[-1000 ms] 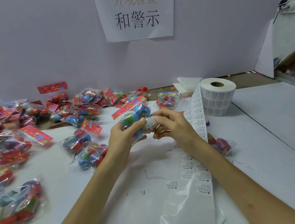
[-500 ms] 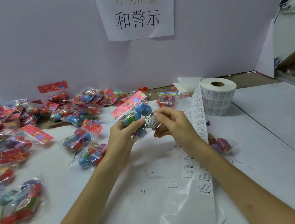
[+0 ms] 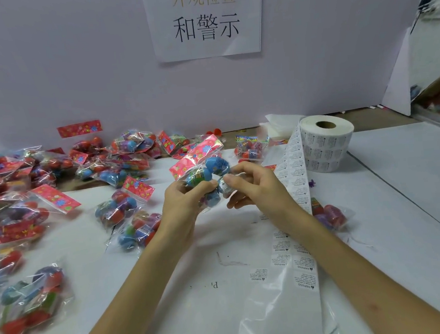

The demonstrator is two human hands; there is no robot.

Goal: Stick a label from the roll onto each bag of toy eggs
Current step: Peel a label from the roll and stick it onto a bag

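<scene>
Above the counter (image 3: 403, 204), the left hand (image 3: 182, 204) curls around a bag (image 3: 205, 168) of toy eggs. The right hand (image 3: 258, 190) pinches a small label (image 3: 226, 186) against it, fingers bent. The roll (image 3: 327, 141) stands behind, to the right.

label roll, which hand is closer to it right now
Right. The right hand sits just left of the label roll, beside its unrolled strip; the left hand is farther left, gripping the bag of toy eggs.
</scene>
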